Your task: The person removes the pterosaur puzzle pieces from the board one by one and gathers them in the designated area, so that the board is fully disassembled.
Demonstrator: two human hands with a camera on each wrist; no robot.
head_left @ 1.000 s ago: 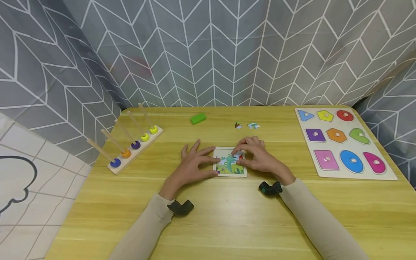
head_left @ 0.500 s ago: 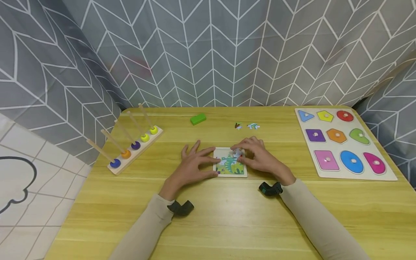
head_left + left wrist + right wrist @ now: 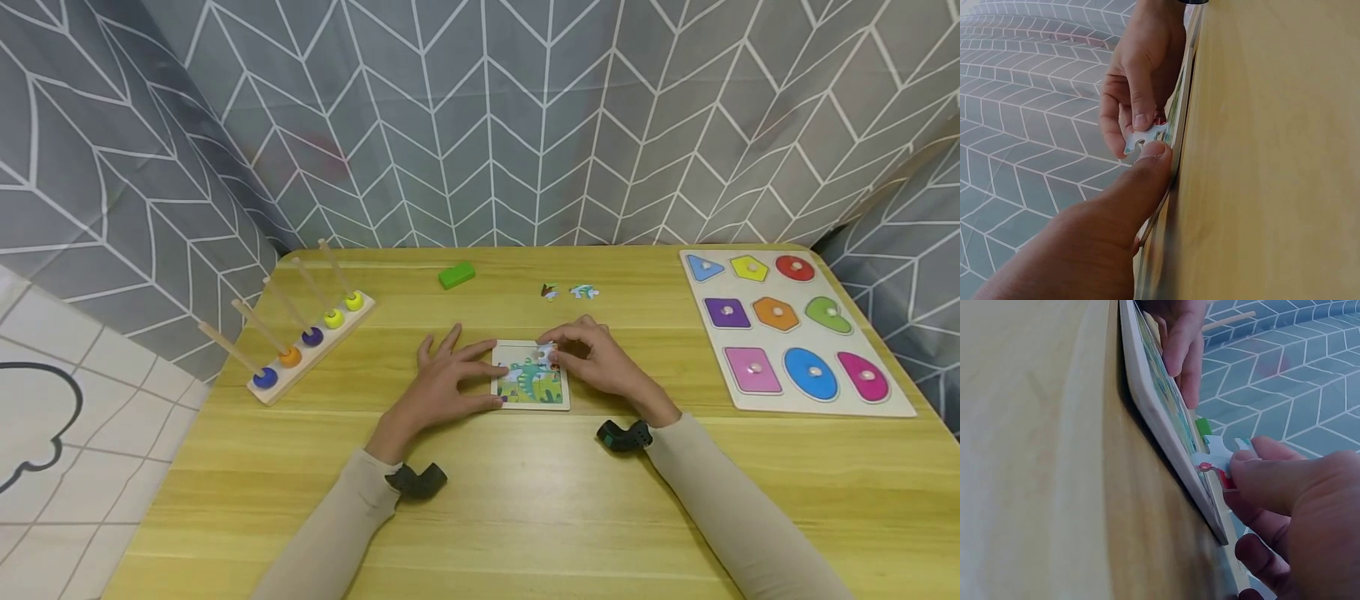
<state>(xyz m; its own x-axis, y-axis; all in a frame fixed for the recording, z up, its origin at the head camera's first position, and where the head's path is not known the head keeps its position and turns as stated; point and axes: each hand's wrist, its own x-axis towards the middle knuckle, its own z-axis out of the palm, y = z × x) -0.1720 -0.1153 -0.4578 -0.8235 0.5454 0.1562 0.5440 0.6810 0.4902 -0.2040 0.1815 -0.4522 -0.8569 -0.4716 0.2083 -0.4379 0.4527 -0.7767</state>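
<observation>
A small square jigsaw puzzle [image 3: 529,390] with a green dinosaur picture and a pale frame lies on the table. At its left edge, my left hand [image 3: 438,385] rests with fingers spread; the index finger and thumb reach onto the frame and picture. My right hand [image 3: 598,360] pinches a light blue puzzle piece [image 3: 1215,455] with some red on it, between thumb and fingers. This piece is tilted, over the puzzle's upper right part; whether it touches the board is hard to tell. Behind the puzzle lie two loose pieces, one brownish [image 3: 550,292] and one green-white [image 3: 584,292].
A green block [image 3: 457,275] lies toward the back of the wooden table [image 3: 510,500]. On the left stands a peg rack [image 3: 315,360] with coloured beads on upright rods. A shape board [image 3: 768,392] with knobbed pieces lies at right. Patterned curtain [image 3: 480,125] hangs behind.
The right hand has turned the puzzle piece over the upper right of the picture, so its pale face shows more. The left hand has stayed in place.
</observation>
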